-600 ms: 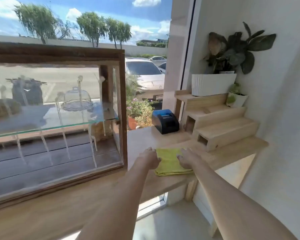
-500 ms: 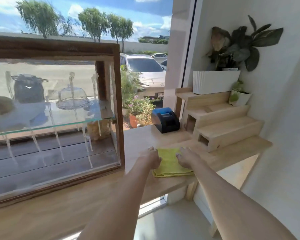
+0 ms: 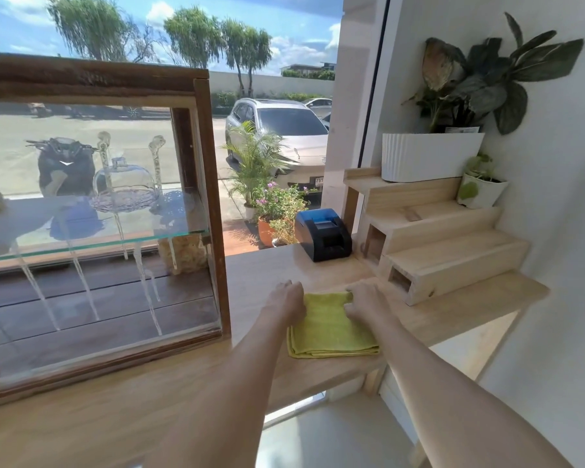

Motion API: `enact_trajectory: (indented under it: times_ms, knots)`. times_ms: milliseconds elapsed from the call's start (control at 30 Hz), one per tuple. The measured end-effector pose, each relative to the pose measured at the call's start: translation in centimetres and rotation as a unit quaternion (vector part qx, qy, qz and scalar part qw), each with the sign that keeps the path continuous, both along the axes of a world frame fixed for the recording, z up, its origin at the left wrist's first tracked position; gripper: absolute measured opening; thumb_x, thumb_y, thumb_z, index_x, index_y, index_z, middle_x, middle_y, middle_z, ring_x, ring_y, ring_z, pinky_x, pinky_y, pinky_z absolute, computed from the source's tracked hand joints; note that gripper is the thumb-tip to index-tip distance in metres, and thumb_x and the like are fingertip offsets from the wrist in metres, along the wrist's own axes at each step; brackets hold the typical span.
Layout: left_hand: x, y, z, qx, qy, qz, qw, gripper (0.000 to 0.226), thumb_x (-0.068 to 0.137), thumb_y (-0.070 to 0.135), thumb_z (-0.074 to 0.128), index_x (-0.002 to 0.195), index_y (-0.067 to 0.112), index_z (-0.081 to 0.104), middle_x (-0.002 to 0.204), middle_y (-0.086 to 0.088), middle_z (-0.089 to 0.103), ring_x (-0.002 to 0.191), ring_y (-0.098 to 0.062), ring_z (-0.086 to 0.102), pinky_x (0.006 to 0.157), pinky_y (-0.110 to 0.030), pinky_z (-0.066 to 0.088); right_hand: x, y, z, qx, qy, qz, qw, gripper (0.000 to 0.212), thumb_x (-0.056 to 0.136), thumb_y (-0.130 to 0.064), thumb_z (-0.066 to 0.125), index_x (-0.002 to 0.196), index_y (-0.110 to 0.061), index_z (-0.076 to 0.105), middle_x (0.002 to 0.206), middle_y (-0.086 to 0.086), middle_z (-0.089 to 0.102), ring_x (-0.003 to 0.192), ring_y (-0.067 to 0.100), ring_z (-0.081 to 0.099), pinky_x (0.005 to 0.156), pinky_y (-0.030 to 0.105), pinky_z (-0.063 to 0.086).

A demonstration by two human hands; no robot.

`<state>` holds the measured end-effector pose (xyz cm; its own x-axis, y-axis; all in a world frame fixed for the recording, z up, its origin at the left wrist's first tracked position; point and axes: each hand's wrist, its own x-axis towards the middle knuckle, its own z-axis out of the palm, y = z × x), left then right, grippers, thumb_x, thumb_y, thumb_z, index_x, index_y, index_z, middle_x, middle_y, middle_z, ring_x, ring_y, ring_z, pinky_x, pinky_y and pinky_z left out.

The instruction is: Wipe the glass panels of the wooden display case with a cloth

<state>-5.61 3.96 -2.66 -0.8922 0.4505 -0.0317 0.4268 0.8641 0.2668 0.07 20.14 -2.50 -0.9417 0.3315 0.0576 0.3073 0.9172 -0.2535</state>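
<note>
Now I see both arms stretched out, left hand [image 3: 286, 298] and right hand [image 3: 365, 298] each pinching a far corner of the folded green cloth [image 3: 331, 327], which lies flat on the bench [image 3: 257, 275] at 3 o'clock from the wooden display case [image 3: 213, 197].

Arms: both bare, stretched forward, nearly parallel.
Left hand [image 3: 286, 298]: palm down, knuckles up, fingers curled under.
Right hand [image 3: 367, 300]: palm down, fingers bent, close beside the left.

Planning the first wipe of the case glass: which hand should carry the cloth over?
Probably the left hand. It rests on the cloth edge nearest the case, so its path is short. The right hand lies farther off and would cross over.
</note>
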Motion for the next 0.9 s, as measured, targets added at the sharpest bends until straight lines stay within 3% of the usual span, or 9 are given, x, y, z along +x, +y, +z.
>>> enact_trajectory:
  times_ms: [100, 200, 300, 367, 533, 600, 667, 900]
  knots:
    - [0.4, 0.0, 0.0, 0.033, 0.007, 0.014, 0.999, 0.026, 0.09, 0.007, 0.048, 0.115, 0.005, 0.051, 0.118, -0.014, 0.048, 0.112, -0.03, 0.046, 0.088, -0.036, 0.042, 0.3, -0.1, 0.5, 0.015, 0.012, -0.002, 1.0, 0.011, 0.081, -0.007, 0.055, 0.084, -0.01, 0.065, 0.102, 0.007, 0.052, 0.105, 0.026, 0.049, 0.077, 0.029, 0.043]
    - [1.0, -0.1, 0.3, 0.094, -0.023, 0.028, 0.995, 0.025, 0.088, 0.004, 0.045, 0.112, 0.004, 0.05, 0.115, -0.015, 0.053, 0.106, -0.03, 0.051, 0.082, -0.033, 0.044, 0.7, -0.1, 1.2, -0.011, 0.029, -0.003, 0.999, 0.007, 0.079, -0.01, 0.058, 0.08, -0.01, 0.065, 0.099, 0.006, 0.053, 0.1, 0.023, 0.05, 0.075, 0.029, 0.043]
    - [2.1, -0.5, 1.2, 0.182, -0.071, 0.061, 0.979, 0.028, 0.087, 0.008, 0.048, 0.115, 0.005, 0.047, 0.115, -0.014, 0.054, 0.105, -0.028, 0.051, 0.078, -0.03, 0.041, 1.7, -0.4, 2.4, -0.071, 0.029, -0.008, 0.997, 0.008, 0.076, -0.01, 0.057, 0.07, -0.015, 0.054, 0.086, 0.006, 0.058, 0.083, 0.021, 0.053, 0.058, 0.025, 0.037]
    - [2.8, -0.9, 2.0, 0.251, -0.107, 0.097, 0.957, 0.028, 0.086, 0.008, 0.052, 0.114, 0.007, 0.046, 0.114, -0.014, 0.054, 0.102, -0.027, 0.052, 0.081, -0.032, 0.046, 2.6, -0.8, 3.3, -0.119, 0.033, -0.017, 0.992, 0.01, 0.075, -0.006, 0.055, 0.074, -0.016, 0.052, 0.082, 0.004, 0.056, 0.077, 0.018, 0.051, 0.052, 0.023, 0.032]
    - [4.5, -2.6, 4.3, 0.32, -0.167, 0.099, 0.927, 0.048, 0.082, 0.012, 0.066, 0.126, 0.009, 0.047, 0.12, -0.011, 0.054, 0.106, -0.024, 0.054, 0.083, -0.031, 0.05, 4.6, -2.3, 5.1, -0.148, 0.041, -0.031, 0.988, 0.017, 0.075, -0.003, 0.054, 0.09, -0.011, 0.057, 0.081, 0.005, 0.056, 0.075, 0.017, 0.051, 0.054, 0.026, 0.038]
    - [5.2, -3.7, 5.1, 0.321, -0.16, 0.081, 0.93, 0.037, 0.081, 0.016, 0.069, 0.115, 0.007, 0.057, 0.114, -0.011, 0.059, 0.098, -0.023, 0.057, 0.083, -0.033, 0.051, 5.4, -3.1, 5.6, -0.141, 0.057, -0.035, 0.988, 0.015, 0.077, -0.003, 0.056, 0.089, -0.008, 0.062, 0.084, 0.008, 0.06, 0.076, 0.018, 0.053, 0.06, 0.028, 0.043]
    - [6.0, -5.1, 5.7, 0.327, -0.159, 0.064, 0.929, 0.025, 0.082, 0.018, 0.069, 0.102, 0.004, 0.062, 0.105, -0.013, 0.063, 0.089, -0.021, 0.058, 0.079, -0.033, 0.05, 6.3, -4.3, 6.1, -0.134, 0.079, -0.033, 0.987, 0.006, 0.08, -0.004, 0.059, 0.079, -0.007, 0.063, 0.078, 0.009, 0.059, 0.069, 0.016, 0.051, 0.055, 0.027, 0.04]
    - [9.0, -12.2, 7.6, 0.337, -0.134, 0.035, 0.931, 0.024, 0.081, 0.018, 0.069, 0.097, 0.0, 0.065, 0.098, -0.014, 0.065, 0.083, -0.019, 0.056, 0.074, -0.029, 0.049, 8.5, -10.3, 7.2, -0.137, 0.129, -0.019, 0.982, 0.009, 0.082, -0.003, 0.061, 0.074, -0.004, 0.065, 0.068, 0.009, 0.058, 0.066, 0.018, 0.053, 0.058, 0.029, 0.041]
